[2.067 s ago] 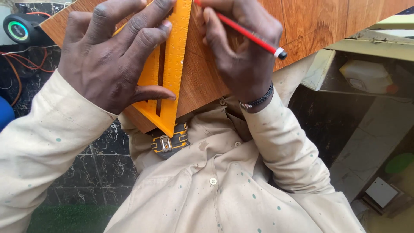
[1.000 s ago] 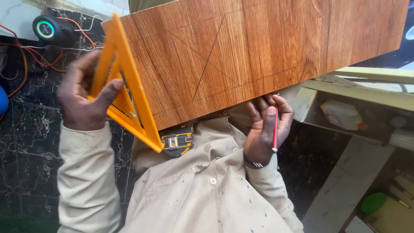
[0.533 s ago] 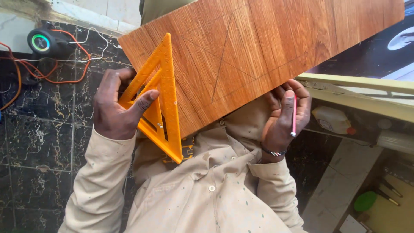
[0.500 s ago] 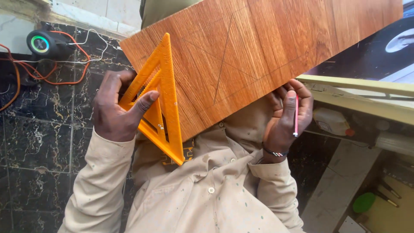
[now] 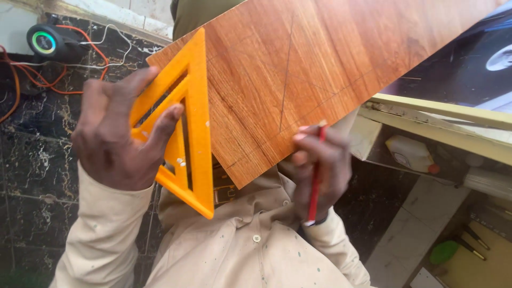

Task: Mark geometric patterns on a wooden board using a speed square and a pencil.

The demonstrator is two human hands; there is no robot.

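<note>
- The left hand (image 5: 114, 141) grips an orange plastic triangle square (image 5: 184, 125), fingers (image 5: 160, 125) closed through its cut-out, thumb behind the frame.
- The square stands almost upright at the left end of the wood-grain board (image 5: 298, 69), its long edge overlapping the board's corner. Half a second ago it sat lower and more tilted; it now fills more of the view.
- The right hand (image 5: 320, 170) has closed around a red pencil (image 5: 314, 173). Earlier its palm was open under the board with the pencil lying along the fingers; now the fingers are curled and the pencil tip meets the board's near edge, just at the foot of a drawn pencil line (image 5: 285, 80).
- The board is tilted more steeply than before, its right end running out of view at the top.
- A black tape measure (image 5: 224, 193) shows at the person's waist, mostly hidden by the square.
- A round black speaker (image 5: 45, 41) with a lit ring lies on the dark marble floor (image 5: 32, 160), among orange cables (image 5: 80, 48).
</note>
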